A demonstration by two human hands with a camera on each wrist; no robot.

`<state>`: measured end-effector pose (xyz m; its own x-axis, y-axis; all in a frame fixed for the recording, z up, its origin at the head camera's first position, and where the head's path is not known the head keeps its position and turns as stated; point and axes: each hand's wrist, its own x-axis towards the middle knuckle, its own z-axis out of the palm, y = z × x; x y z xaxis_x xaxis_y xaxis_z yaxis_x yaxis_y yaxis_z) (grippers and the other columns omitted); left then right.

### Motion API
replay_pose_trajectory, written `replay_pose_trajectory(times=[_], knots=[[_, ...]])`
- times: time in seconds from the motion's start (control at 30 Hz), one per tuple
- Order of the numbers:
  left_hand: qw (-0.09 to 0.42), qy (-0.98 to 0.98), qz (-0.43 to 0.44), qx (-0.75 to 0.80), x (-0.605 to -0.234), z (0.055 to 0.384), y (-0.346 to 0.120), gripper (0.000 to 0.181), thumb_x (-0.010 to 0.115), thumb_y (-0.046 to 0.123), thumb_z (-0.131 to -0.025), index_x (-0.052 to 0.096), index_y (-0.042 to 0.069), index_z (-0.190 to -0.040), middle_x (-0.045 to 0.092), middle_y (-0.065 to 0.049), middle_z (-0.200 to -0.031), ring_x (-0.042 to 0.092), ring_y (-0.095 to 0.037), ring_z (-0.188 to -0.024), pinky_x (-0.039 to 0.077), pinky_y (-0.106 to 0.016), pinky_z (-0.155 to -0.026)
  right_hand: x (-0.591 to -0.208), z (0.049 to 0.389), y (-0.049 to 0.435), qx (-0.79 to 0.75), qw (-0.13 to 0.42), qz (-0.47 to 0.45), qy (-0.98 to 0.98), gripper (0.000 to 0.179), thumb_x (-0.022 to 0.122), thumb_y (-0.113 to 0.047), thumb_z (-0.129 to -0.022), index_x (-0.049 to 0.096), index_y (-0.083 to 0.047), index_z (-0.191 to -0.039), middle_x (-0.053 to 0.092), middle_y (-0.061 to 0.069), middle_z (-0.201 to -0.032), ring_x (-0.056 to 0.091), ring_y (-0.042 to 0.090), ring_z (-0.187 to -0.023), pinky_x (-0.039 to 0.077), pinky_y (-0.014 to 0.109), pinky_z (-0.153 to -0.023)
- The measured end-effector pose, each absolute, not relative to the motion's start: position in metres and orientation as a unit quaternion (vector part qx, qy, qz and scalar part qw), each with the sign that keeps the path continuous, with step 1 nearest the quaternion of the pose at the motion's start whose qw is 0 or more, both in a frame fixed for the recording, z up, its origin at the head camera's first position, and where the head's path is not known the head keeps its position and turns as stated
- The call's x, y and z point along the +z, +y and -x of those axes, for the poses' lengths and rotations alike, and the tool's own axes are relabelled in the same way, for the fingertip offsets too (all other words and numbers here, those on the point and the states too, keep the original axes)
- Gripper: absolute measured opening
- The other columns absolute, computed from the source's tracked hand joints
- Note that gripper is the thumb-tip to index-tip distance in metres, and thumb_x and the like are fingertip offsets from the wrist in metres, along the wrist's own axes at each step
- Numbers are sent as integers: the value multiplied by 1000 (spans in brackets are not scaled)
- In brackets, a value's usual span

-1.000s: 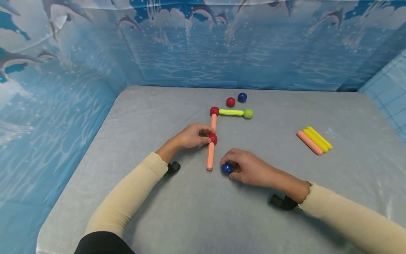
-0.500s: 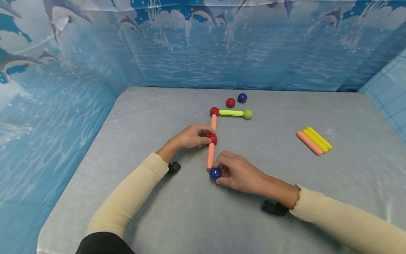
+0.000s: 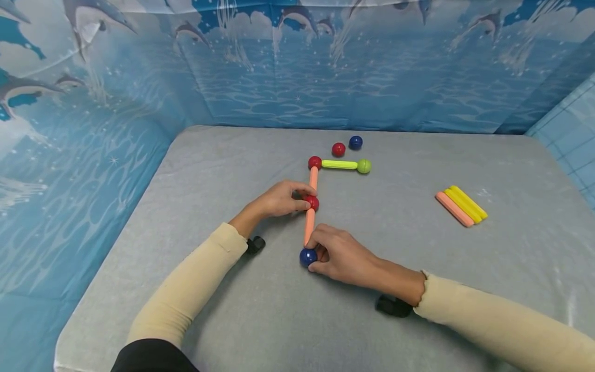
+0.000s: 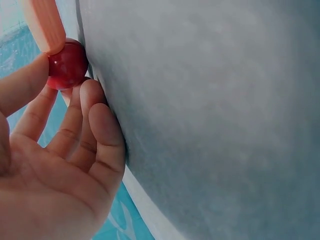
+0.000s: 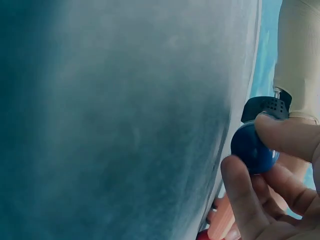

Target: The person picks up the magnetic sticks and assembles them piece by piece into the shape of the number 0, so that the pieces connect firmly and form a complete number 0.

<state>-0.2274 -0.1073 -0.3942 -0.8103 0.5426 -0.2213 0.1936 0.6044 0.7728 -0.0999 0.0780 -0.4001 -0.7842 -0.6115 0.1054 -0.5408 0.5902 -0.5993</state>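
My left hand pinches a red ball between thumb and fingertips. Orange sticks join this ball on both sides: one runs back to a second red ball, the other orange stick points toward the front. From the back red ball a lime stick leads right to a green ball. With thumb and fingers my right hand grips a blue ball, right at the front end of the orange stick. Part of the stick's end is covered by my right fingers in the head view.
A loose red ball and another blue ball lie behind the lime stick. On the right, an orange stick lies alongside yellow sticks. The grey table ends at a dolphin-print curtain behind.
My right hand has carried the blue ball leftward to the front end of the orange stick. The left hand has kept its hold on the red ball.
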Motion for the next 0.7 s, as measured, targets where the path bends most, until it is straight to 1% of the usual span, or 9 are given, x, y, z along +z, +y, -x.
replay_pose_trajectory(times=[0.2,0.43,0.7], knots=[[221,868,-215,389,-394,226,-107,31,65,17,-96,66,17,-127,65,-7,-117,57,-15,-81,49,-22,-66,-402,101,76,-308,53,318,895,29,85,-10,-76,64,-11,-95,60,-2,-95,58,5,-77,52,17,-68],[218,869,-219,386,-394,226,-107,31,65,16,-96,66,16,-127,65,-7,-116,57,-14,-77,48,-22,-65,-403,100,76,-308,52,317,895,30,86,-10,-76,62,-11,-94,60,-3,-94,60,7,-78,52,16,-69],[221,870,-214,387,-395,225,-106,32,65,17,-96,66,16,-128,65,-7,-117,57,-16,-81,48,-23,-66,-405,100,78,-304,52,321,895,30,86,-11,-75,60,-11,-91,60,-3,-92,59,8,-77,51,16,-68]])
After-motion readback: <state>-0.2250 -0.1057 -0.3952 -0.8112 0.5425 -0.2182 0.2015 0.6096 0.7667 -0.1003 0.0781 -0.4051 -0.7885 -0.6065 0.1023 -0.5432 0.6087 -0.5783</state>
